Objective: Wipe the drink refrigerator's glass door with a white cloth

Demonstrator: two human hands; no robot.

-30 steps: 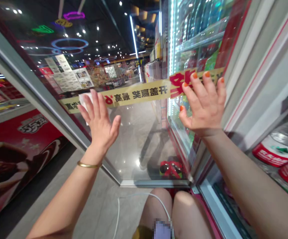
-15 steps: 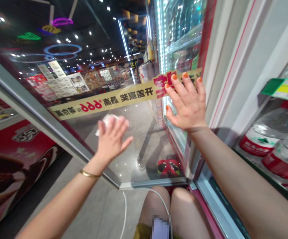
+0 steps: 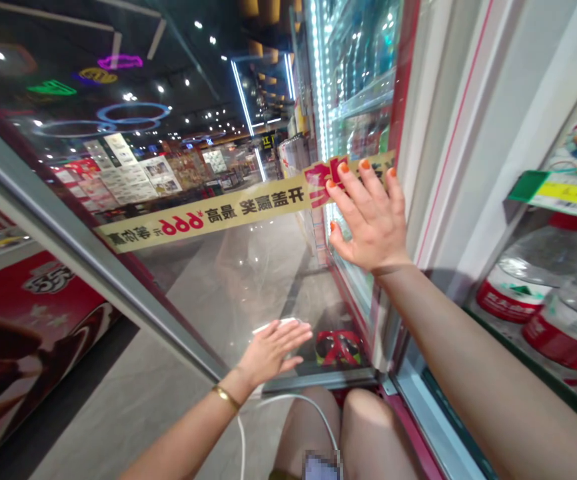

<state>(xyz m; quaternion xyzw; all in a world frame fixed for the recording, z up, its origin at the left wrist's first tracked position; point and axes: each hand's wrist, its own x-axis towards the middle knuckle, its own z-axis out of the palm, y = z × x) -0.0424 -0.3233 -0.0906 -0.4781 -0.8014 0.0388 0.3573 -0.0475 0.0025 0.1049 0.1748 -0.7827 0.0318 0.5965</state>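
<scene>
An open glass fridge door [image 3: 228, 287] stands in front of me, with a yellow banner strip [image 3: 203, 217] across it. My left hand [image 3: 273, 347] lies flat against the lower part of the glass, fingers stretched out, pressing a white tissue [image 3: 278, 324] onto it. My right hand [image 3: 368, 217] is spread flat on the glass near the hinge side, over the red end of the banner, fingers apart with orange nails.
Large water bottles [image 3: 533, 277] stand on the fridge shelf at right under a green price tag [image 3: 561, 193]. A red freezer cabinet [image 3: 33, 327] sits at left. My knees [image 3: 338, 427] and a white cable [image 3: 268, 403] are below. The grey door frame [image 3: 93, 260] runs diagonally.
My left hand has slid down the glass with the tissue, from the banner's height to the door's lower edge. My right hand has stayed pressed on the glass.
</scene>
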